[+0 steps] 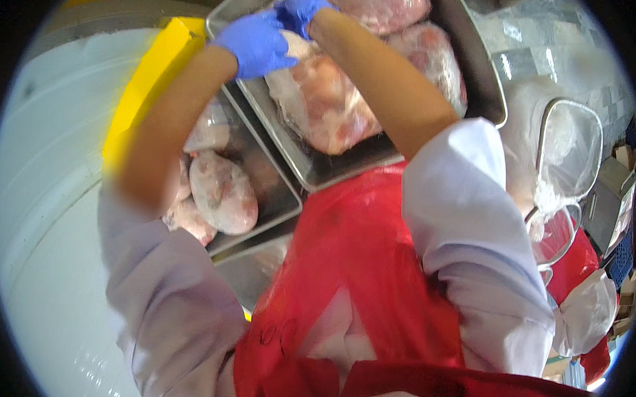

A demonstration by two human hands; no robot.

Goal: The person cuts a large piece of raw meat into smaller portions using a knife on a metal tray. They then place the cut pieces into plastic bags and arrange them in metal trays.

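Note:
Both my hands wear blue gloves and meet at the far end of a large plastic-wrapped piece of meat (321,104) in a deep metal tray (500,89). My left hand (257,46) has its fingers bent and closed against the wrapped end of this piece. Just beyond and to the right, my right hand (301,11) is curled shut close to the left fingers. Whatever its fingertips pinch is hidden. Two more wrapped pieces, a pinkish one (384,8) and a frosted one (435,59), lie in the same tray, partly behind my right forearm.
Left of this tray, a second metal tray (271,174) holds several wrapped pieces of meat (223,194). A yellow edge (147,87) and a white curved surface (48,210) run along the left. To the right stands a wire-framed holder (572,148) with clear plastic bags.

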